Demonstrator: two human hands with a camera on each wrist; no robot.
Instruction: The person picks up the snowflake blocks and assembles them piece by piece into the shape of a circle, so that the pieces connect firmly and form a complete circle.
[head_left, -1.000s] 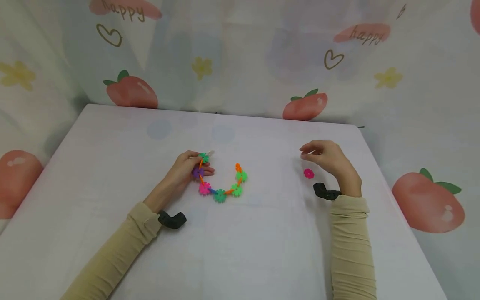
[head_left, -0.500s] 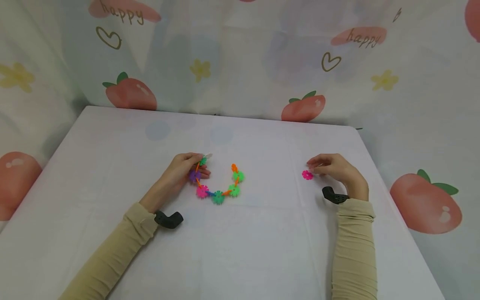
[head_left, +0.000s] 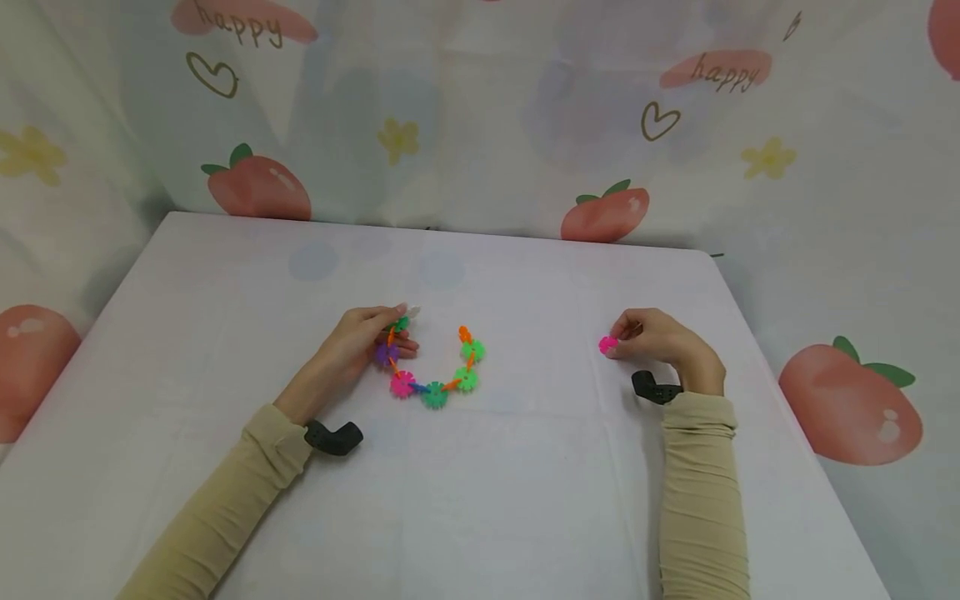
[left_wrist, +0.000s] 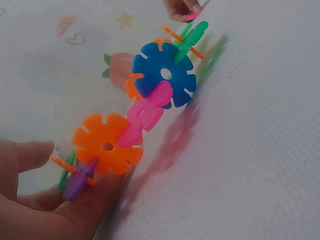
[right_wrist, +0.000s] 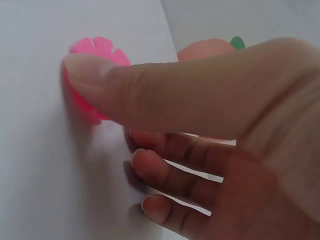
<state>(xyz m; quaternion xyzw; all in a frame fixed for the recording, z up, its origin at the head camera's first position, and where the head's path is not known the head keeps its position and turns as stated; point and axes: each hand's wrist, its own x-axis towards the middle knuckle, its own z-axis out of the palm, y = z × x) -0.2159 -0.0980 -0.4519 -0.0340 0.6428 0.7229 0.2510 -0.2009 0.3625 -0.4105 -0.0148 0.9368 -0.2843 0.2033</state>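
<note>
A curved chain of interlocked plastic snowflake discs [head_left: 434,395] in green, pink, purple, orange and blue forms a U left of the table's middle. My left hand [head_left: 351,357] pinches its upper left end at a green disc [head_left: 401,324], where a whitish disc [head_left: 413,312] sticks out. In the left wrist view, an orange disc [left_wrist: 107,145] and a blue disc [left_wrist: 162,75] stand on edge along the chain. On the right, my right hand [head_left: 658,342] pinches a single pink snowflake disc [head_left: 607,344]. Its thumb [right_wrist: 150,95] lies across the disc's face in the right wrist view.
A white cloth covers the table [head_left: 495,500]. Behind it hangs a pale curtain [head_left: 480,125] printed with fruit, hearts and flowers. Each wrist wears a black camera, one by the left cuff [head_left: 334,437] and one by the right [head_left: 656,388].
My right hand has come down to the loose pink disc and now pinches it. My left hand keeps its hold on the chain, which has barely shifted.
</note>
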